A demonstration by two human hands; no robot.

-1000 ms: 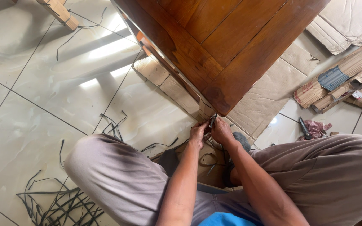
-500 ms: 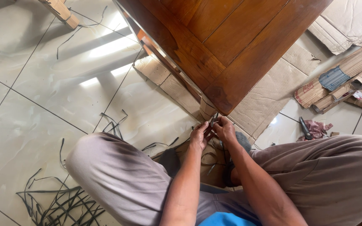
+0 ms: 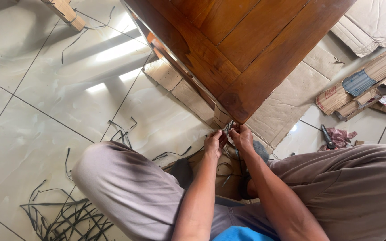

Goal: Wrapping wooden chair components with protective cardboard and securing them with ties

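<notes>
I sit on the floor with my knees spread, both hands close together under the corner of a brown wooden table (image 3: 246,53). My left hand (image 3: 213,143) and my right hand (image 3: 242,136) pinch thin dark strips (image 3: 229,127) right at the pale table leg (image 3: 222,117). What exactly each finger grips is too small to tell apart. More dark strips trail down between my legs.
Flattened cardboard (image 3: 287,98) lies under the table. Loose dark strip offcuts (image 3: 63,216) lie on the tiled floor at lower left. Pliers (image 3: 327,137) and a reddish rag (image 3: 341,136) sit to the right, with folded cardboard bundles (image 3: 358,89) beyond.
My hands have shifted slightly at the leg, the fingers working the strips; nothing else has moved.
</notes>
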